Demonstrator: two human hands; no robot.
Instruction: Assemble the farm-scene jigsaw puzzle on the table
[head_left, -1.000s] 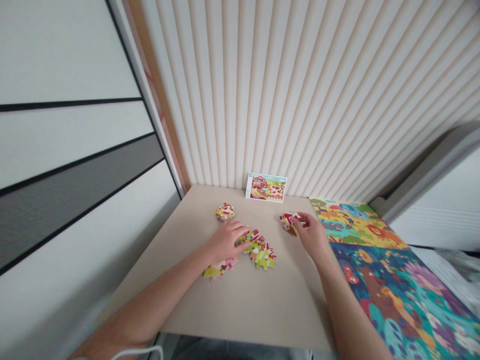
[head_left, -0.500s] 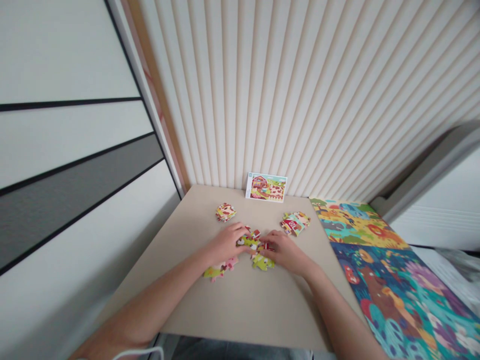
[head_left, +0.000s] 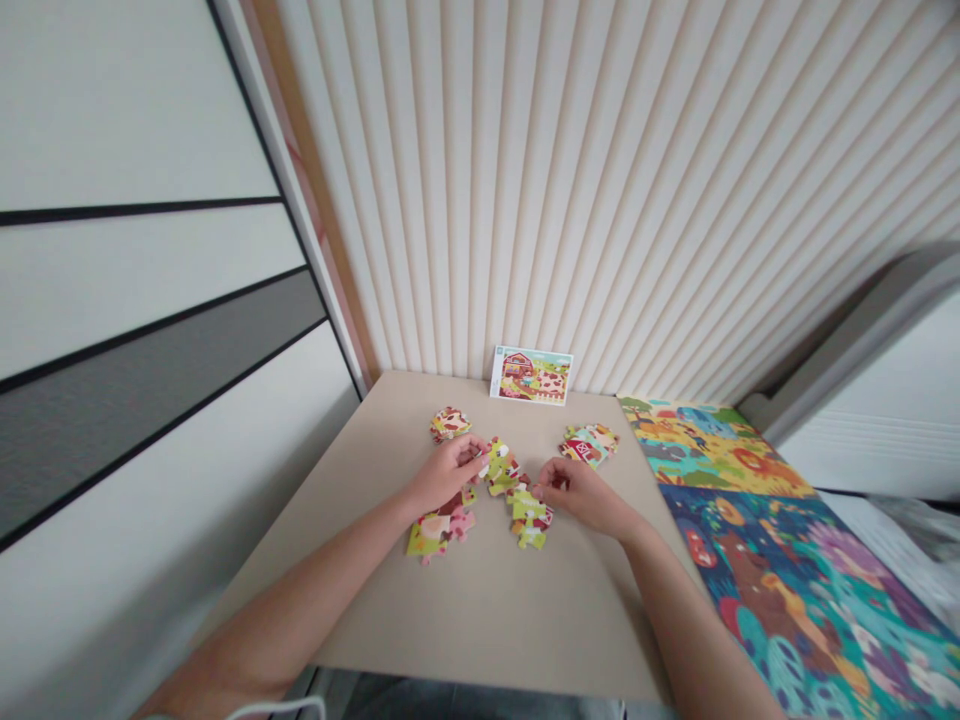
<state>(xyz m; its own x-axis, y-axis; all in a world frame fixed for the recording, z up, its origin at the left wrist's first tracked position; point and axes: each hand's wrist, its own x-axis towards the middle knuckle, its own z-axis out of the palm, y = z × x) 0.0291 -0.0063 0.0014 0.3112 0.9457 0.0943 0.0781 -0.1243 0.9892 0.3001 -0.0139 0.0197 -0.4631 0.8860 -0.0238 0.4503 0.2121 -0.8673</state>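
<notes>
My left hand (head_left: 450, 473) is closed in a pinch at the left edge of a green puzzle piece (head_left: 498, 466) with white and red details. Across from it, my right hand (head_left: 579, 492) has thumb and forefinger curled together at the upper edge of some green puzzle pieces (head_left: 529, 518) showing a bit of red. The two green parts meet or overlap near the right fingertips; whether they interlock I cannot tell. Below my left wrist lies a joined group of pink and green puzzle pieces (head_left: 442, 530), partly covered by that hand.
A small pile of puzzle pieces (head_left: 450, 423) lies at the back left, another pile (head_left: 591, 445) at the back right. A picture card of a barn and cow (head_left: 532, 375) leans against the pleated wall. Two colourful animal pictures (head_left: 720, 445) lie right of the beige table (head_left: 480, 620).
My left hand has moved up and slightly left, and the green piece has turned and shifted upward. My right hand has drawn slightly right, uncovering more of the lower green pieces.
</notes>
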